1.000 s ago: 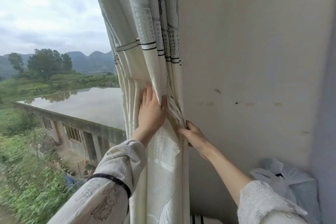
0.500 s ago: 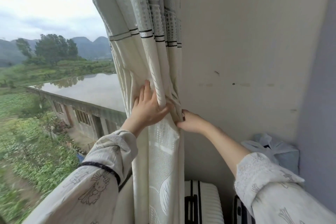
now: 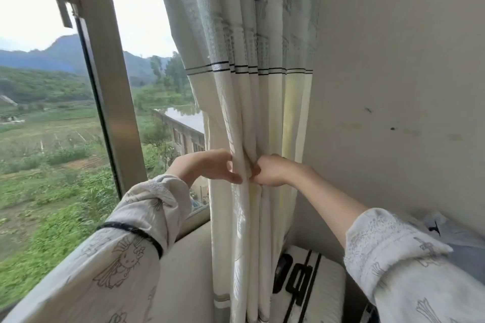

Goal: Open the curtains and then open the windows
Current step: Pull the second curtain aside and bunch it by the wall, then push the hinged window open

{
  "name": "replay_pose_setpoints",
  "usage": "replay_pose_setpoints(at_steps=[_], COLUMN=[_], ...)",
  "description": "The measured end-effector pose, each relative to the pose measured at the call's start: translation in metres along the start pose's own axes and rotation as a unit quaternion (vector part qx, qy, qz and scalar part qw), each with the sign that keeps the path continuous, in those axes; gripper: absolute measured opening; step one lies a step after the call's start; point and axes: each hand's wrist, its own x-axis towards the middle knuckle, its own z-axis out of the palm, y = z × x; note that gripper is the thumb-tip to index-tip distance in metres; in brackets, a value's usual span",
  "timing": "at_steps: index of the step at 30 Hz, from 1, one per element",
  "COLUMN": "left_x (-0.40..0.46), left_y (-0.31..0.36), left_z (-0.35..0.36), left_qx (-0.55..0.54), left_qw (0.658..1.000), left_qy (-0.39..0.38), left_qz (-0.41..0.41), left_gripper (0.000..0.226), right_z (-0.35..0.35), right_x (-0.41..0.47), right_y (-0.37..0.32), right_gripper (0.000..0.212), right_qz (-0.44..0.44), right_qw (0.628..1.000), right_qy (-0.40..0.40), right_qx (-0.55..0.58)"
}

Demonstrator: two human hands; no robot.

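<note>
Left hand [image 3: 210, 166]: closed around folds of cream-and-grey pleated fabric curtain [image 3: 249, 102], thumb in front. Right hand [image 3: 273, 170]: fist pinched on same folds, knuckles touching left hand. Curtain: gathered into narrow bunch against off-white plaster wall [image 3: 393, 73], right of glass window [image 3: 52, 113]. Window: grey metal frame post [image 3: 115, 102] with latch [image 3: 63, 0] near top. White ribbed suitcase [image 3: 309, 286]: below curtain, beside wall.

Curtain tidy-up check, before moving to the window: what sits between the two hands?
In the head view, a gathered fold of the curtain runs between the left hand and the right hand; both pinch it.
</note>
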Motion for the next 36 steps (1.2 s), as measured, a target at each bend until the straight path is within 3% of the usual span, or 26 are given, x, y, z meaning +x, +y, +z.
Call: replay_pose_setpoints(at_steps=[5,12,17,22,29,33,36], left_x=[-0.094,-0.236,-0.355,-0.451,-0.522,-0.500,-0.459], left_y=[-0.016,-0.062,-0.091,-0.107,-0.134,-0.145,-0.150], left_z=[-0.019,-0.042,-0.050,-0.047,-0.064,-0.079,-0.089], left_qx=[-0.018,0.009,0.008,0.016,0.086,0.118,0.141], left_qw=[0.997,0.971,0.927,0.889,0.851,0.847,0.856], left_qy=[0.020,0.083,0.126,0.176,0.257,0.305,0.300], left_qz=[-0.067,-0.226,-0.354,-0.423,-0.449,-0.419,-0.397], left_gripper=[0.026,0.042,0.041,0.035,0.048,0.053,0.059], right_z=[-0.010,0.005,0.022,0.039,0.029,0.005,-0.018], right_x=[-0.034,-0.070,-0.101,-0.134,-0.137,-0.110,-0.082], right_y=[-0.073,-0.199,-0.298,-0.375,-0.427,-0.417,-0.400], right_gripper=[0.025,0.031,0.037,0.040,0.042,0.046,0.047], right_qz=[-0.099,-0.230,-0.347,-0.436,-0.452,-0.414,-0.381], right_qw=[0.990,0.964,0.931,0.898,0.891,0.905,0.915], right_qy=[-0.098,-0.131,-0.111,-0.051,0.044,0.093,0.132], right_qx=[0.009,-0.035,-0.037,-0.032,-0.014,-0.014,-0.002])
